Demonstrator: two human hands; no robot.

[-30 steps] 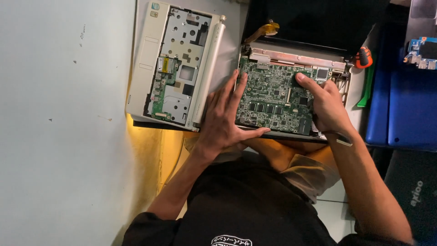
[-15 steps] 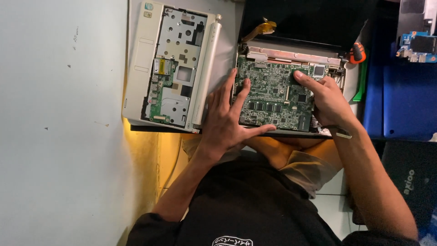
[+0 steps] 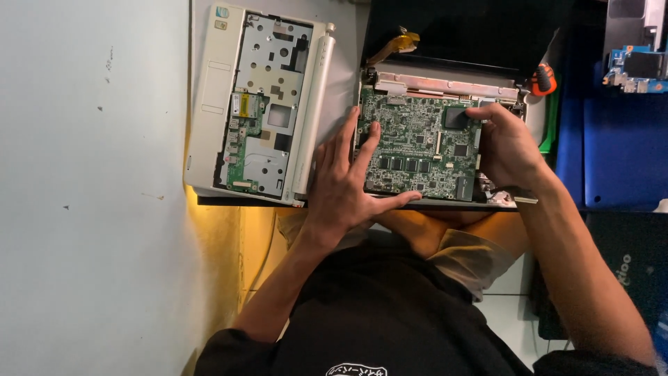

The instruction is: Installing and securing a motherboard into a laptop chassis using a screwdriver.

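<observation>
- Green circuit board [image 3: 417, 150]: lay in an opened dark laptop base on the person's lap.
- White laptop chassis [image 3: 257, 104]: lay opened to the left, just beside the board.
- Left hand [image 3: 344, 184]: fingers spread flat, pressing the board's left edge.
- Right hand [image 3: 511, 150]: fingers curled, gripping the board's right edge.
- Orange-handled screwdriver [image 3: 543, 80]: lay at the far right.
- Risk: uneven prying could likely flex the board or tear the orange ribbon cable [image 3: 396, 45].

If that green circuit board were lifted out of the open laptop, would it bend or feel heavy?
The green circuit board looks thin and flat, so probably light and fairly stiff, flexing only slightly. Its face is crowded with small chips, so likely fragile; edges seem the safer grip. The left hand and right hand rest on opposite sides of it.
</observation>
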